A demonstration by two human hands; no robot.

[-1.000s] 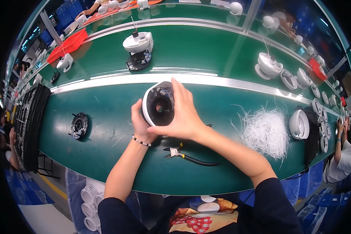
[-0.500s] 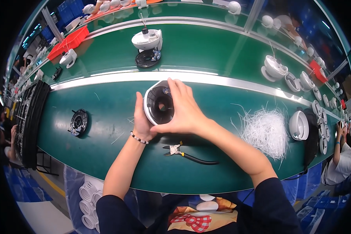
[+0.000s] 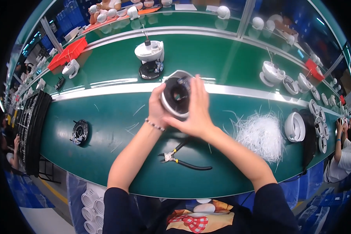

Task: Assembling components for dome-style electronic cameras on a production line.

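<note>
Above the green bench both hands hold a round white housing (image 3: 171, 108) with a black ring-shaped inside, its open side tilted toward me. My left hand (image 3: 157, 106) grips its left wall, thumb up near the rim. Pressed along its right side is my right hand (image 3: 199, 107), fingers slightly blurred and thumb low at the bottom edge. Side cutters (image 3: 169, 156) with black and yellow handles lie below my hands, jaws spread. To the left rests a loose black round part (image 3: 80, 132) with wires or a small board on it.
A tangled heap of thin white strips (image 3: 261, 138) lies to the right, beside a white bowl-shaped housing (image 3: 295, 127). A black rack-like stack (image 3: 32, 132) borders the left end. Beyond a metal rail (image 3: 117, 86), a belt carries a white unit (image 3: 149, 50) and a red tray (image 3: 68, 53).
Both hands have carried the housing to the right and farther from me, turning it slightly. More of the cutters' second handle now shows. The whole view has shifted a little.
</note>
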